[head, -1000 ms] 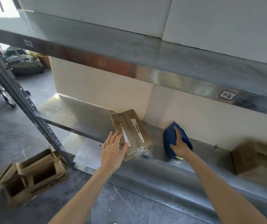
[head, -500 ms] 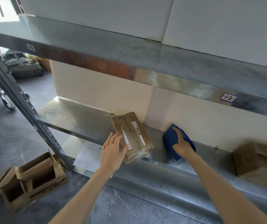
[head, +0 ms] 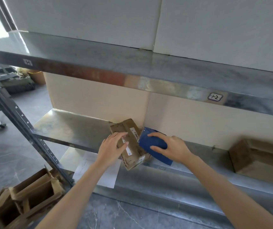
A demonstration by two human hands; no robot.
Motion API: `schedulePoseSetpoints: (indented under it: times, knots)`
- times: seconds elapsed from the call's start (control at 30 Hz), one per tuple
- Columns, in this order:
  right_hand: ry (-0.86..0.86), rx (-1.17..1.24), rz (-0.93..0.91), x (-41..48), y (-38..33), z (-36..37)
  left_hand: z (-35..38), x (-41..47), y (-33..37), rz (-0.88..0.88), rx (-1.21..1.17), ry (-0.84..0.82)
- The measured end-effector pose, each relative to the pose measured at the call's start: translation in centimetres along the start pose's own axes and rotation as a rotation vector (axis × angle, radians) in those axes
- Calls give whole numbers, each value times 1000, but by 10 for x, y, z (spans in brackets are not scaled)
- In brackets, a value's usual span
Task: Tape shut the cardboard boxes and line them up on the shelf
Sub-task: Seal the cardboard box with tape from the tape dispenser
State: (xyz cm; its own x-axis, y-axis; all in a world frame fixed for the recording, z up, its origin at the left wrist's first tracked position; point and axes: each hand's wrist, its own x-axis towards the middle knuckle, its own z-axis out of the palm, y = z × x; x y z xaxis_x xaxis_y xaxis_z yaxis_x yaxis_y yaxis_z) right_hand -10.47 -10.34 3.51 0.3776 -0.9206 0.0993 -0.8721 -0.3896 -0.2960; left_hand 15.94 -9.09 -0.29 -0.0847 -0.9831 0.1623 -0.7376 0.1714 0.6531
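Note:
A small brown cardboard box [head: 132,156] with white labels lies on the metal shelf [head: 69,128], turned at an angle, its near corner past the shelf's front edge. My left hand [head: 111,149] rests on the box's top, fingers laid across it. My right hand [head: 170,149] grips a blue tape dispenser [head: 154,144] and holds it against the box's right side. A second cardboard box [head: 258,157] sits on the same shelf at the far right.
An upper shelf [head: 149,66] overhangs the work area. A slanted dark upright [head: 23,129] stands at the left. Open cardboard boxes [head: 26,200] lie on the floor at lower left, and a white paper sheet [head: 96,169] lies below the shelf.
My right hand lifted the blue tape dispenser off the shelf and brought it left against the box. My left hand slid further onto the box's top.

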Motion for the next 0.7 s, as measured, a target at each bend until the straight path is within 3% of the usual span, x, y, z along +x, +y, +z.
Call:
schedulePoseSetpoints:
  times: [0.17, 0.37, 0.7]
  knots:
    - [-67, -25, -147, -5, -22, -4, -13, 8, -1, 45, -209, -100]
    - [-188, 85, -263, -12, -37, -4, -22, 10, 1, 27, -431, -338]
    - [-195, 73, -283, -27, -42, 3, -12, 1, -8, -26, -502, -323]
